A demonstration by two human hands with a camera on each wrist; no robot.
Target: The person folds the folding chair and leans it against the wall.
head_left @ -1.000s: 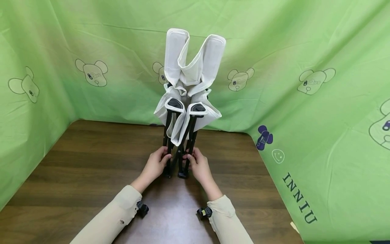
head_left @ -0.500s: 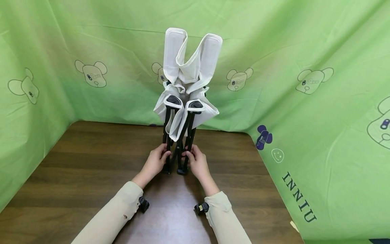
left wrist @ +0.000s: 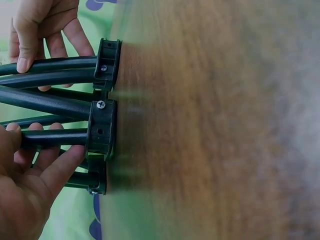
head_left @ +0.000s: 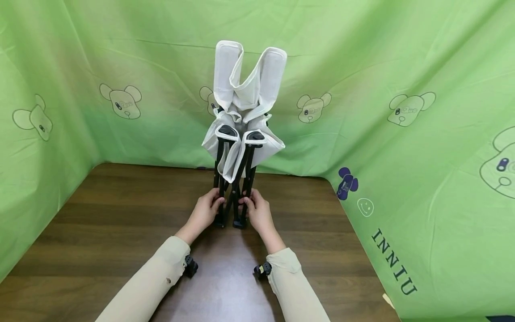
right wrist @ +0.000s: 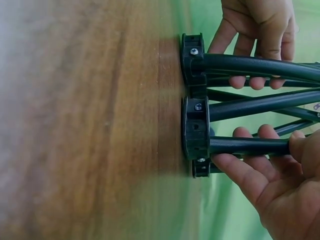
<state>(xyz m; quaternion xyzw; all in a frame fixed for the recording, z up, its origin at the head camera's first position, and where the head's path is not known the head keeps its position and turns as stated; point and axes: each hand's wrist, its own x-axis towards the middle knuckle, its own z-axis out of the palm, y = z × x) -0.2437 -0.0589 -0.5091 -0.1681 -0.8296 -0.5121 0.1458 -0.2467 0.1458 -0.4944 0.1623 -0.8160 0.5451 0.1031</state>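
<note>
A small folding chair (head_left: 272, 76) with white fabric and black tube legs stands folded and upright near the middle of the table. My left hand (head_left: 204, 210) grips the legs on the left side, low down, its thumb toward me. Opposite it, my right hand (head_left: 259, 214) holds the right-hand legs at about the same height. In the left wrist view, black plastic feet (left wrist: 102, 127) with screws sit at the wooden surface, fingers curled round the tubes just above. The right wrist view shows the matching foot (right wrist: 196, 127) from the other side. The white fabric hangs in folds between the bars.
The brown wooden table (head_left: 100, 223) spreads out around the chair. Green cloth (head_left: 161, 58) printed with cartoon heads walls it off at the back and both sides. The chair's top overlaps the back cloth in the head view.
The folded chair and both hands have shifted slightly left and away from me across the table. Both grips stay the same. The head view has also moved a little.
</note>
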